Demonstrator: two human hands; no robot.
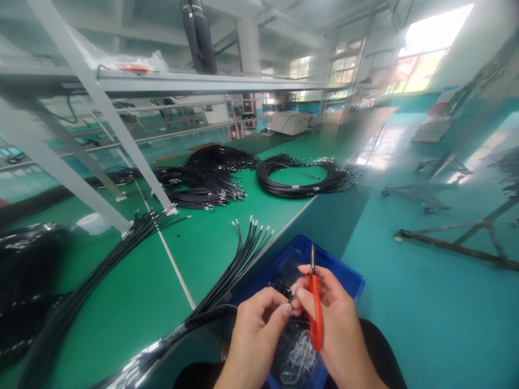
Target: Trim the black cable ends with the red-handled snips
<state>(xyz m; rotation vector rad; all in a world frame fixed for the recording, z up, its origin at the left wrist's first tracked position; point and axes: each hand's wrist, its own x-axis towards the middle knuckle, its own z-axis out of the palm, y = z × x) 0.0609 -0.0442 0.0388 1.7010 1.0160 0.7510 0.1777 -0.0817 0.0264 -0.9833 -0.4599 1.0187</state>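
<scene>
Green-topped workbench extends from the left side across to 12 o'clock, bordered on the right by a glossy teal floor. Clock directions are taken from the hands, with 12 o'clock straight ahead.

White shelf frame: stands on the bench, its nearer legs footed at about 10 o'clock. Window: 1 o'clock, in the far wall. Wheeled stands: between 2 and 3 o'clock, on the floor.

Black cable coil: 12 o'clock, flat on the bench. Black cable heap: 11 o'clock, just beside the coil. Near cable bundle: tips at 11 o'clock, length running back toward 8 o'clock. A second bundle has its tips at 10 o'clock.

Blue bin: beneath the hands; clear pieces lie inside it at 6 o'clock.

Left hand: thumb and index fingertips pressed together on a small dark piece. Right hand: fingers curled around red-handled pliers, nose toward 12 o'clock, handles toward 6 o'clock, jaws together. Its thumb and index fingertips meet beside the left fingertips; what they grip there cannot be determined.
</scene>
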